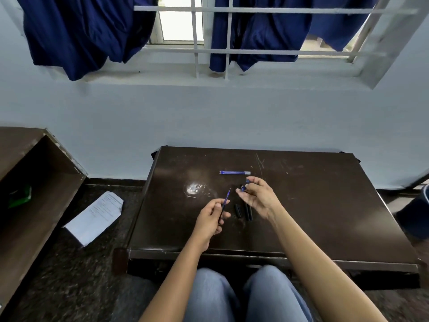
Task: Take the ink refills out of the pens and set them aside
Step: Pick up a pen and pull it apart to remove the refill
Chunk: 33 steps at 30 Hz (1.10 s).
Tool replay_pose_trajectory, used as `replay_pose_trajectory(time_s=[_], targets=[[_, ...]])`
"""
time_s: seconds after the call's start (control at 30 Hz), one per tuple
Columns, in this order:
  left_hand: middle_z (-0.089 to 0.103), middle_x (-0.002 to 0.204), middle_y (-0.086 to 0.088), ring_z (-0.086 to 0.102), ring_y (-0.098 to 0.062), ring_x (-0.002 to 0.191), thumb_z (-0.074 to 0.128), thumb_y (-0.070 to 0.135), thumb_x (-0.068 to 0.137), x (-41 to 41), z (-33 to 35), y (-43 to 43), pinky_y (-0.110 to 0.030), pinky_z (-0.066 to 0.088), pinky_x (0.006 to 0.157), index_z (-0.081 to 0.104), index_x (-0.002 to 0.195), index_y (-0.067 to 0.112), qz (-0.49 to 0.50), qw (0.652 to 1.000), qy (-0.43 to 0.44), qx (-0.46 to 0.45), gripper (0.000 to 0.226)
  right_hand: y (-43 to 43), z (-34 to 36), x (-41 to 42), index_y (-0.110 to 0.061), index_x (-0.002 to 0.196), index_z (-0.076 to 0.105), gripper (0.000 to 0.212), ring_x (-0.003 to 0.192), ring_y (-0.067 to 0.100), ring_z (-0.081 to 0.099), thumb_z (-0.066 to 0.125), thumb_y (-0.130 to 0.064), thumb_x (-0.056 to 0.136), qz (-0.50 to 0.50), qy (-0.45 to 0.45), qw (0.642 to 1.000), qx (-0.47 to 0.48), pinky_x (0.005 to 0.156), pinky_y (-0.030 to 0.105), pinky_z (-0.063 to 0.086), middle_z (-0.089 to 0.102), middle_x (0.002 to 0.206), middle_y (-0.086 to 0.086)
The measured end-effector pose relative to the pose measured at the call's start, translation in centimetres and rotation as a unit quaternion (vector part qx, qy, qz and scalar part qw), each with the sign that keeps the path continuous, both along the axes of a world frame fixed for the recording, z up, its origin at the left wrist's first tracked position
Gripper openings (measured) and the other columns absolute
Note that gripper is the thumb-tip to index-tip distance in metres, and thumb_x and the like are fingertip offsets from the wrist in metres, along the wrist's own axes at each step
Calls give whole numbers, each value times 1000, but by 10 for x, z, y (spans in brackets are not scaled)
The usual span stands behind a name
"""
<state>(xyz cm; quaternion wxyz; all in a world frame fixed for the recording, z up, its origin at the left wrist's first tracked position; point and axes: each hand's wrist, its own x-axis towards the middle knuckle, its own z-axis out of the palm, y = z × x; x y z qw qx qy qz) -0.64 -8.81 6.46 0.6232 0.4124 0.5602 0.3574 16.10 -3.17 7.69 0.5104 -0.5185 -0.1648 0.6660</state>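
My left hand pinches a thin blue ink refill with its tip pointing up and away over the dark table. My right hand holds a short blue pen piece between its fingers, just right of the refill tip. Below the right hand, black pen parts lie side by side on the table. Farther back, a small bundle of blue refills lies flat, pointing left to right.
A folded white paper lies on the floor left of the table. A brown shelf unit stands at far left. A dark bin sits at right. The wall and a barred window with blue cloths are behind the table.
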Motion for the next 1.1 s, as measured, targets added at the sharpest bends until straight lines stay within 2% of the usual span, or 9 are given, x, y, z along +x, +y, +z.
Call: replay_pose_trajectory(time_s=[0.07, 0.2, 0.3, 0.47, 0.63, 0.83, 0.93, 1.1], targets=[[63, 80, -1, 46, -3, 57, 38, 25, 103, 3, 8, -9, -18, 36, 47, 63, 110, 27, -9, 1000, -7, 12, 27, -11, 7, 0, -8, 101, 54, 21, 86, 34, 70, 47, 10, 93, -14, 29, 999, 24, 75, 38, 60, 58, 99, 22], [62, 80, -1, 43, -3, 55, 37, 25, 103, 8, 22, -25, -17, 35, 46, 62, 112, 23, -22, 999, -13, 25, 27, -30, 23, -3, -8, 106, 52, 23, 77, 29, 74, 48, 10, 93, -18, 46, 996, 68, 72, 39, 62, 55, 113, 29], [62, 80, -1, 43, -2, 54, 37, 25, 103, 9, 30, -37, -17, 33, 46, 63, 112, 25, -30, 999, -10, 30, 27, -45, 32, -3, -8, 115, 51, 28, 85, 32, 72, 52, 9, 92, -16, 24, 995, 91, 76, 40, 61, 56, 118, 32], [61, 79, -1, 42, -1, 53, 37, 25, 103, 11, 41, -53, -16, 32, 45, 62, 113, 24, -36, 998, -18, 44, 27, -63, 47, -5, -6, 115, 55, 28, 85, 29, 71, 53, 9, 91, -26, 18, 993, 117, 78, 38, 61, 63, 101, 23], [61, 78, 0, 40, -1, 51, 37, 24, 103, 14, 51, -65, -15, 31, 43, 61, 114, 23, -40, 998, -18, 53, 26, -80, 57, -5, 0, 102, 62, 12, 91, 26, 70, 55, 3, 92, -12, -1, 993, 121, 80, 34, 60, 65, 96, 18], [62, 80, -1, 41, -1, 51, 38, 24, 103, 14, 61, -75, -15, 32, 43, 62, 114, 23, -40, 997, -13, 61, 26, -92, 63, -5, 7, 113, 59, 22, 92, 27, 70, 56, 2, 92, -9, -3, 991, 133, 83, 36, 59, 66, 96, 16], [63, 80, -1, 41, -2, 51, 37, 24, 104, 13, 65, -79, -16, 32, 44, 62, 112, 23, -45, 997, -11, 65, 26, -96, 66, -5, 6, 113, 59, 21, 90, 26, 70, 56, 2, 92, 8, -17, 990, 140, 82, 36, 59, 65, 95, 16], [63, 80, -1, 41, -3, 52, 38, 23, 103, 14, 68, -84, -15, 33, 44, 61, 113, 20, -56, 997, -7, 62, 25, -106, 66, -2, -3, 99, 65, 10, 85, 22, 72, 57, -2, 92, 71, -82, 983, 146, 77, 32, 61, 68, 87, 12]])
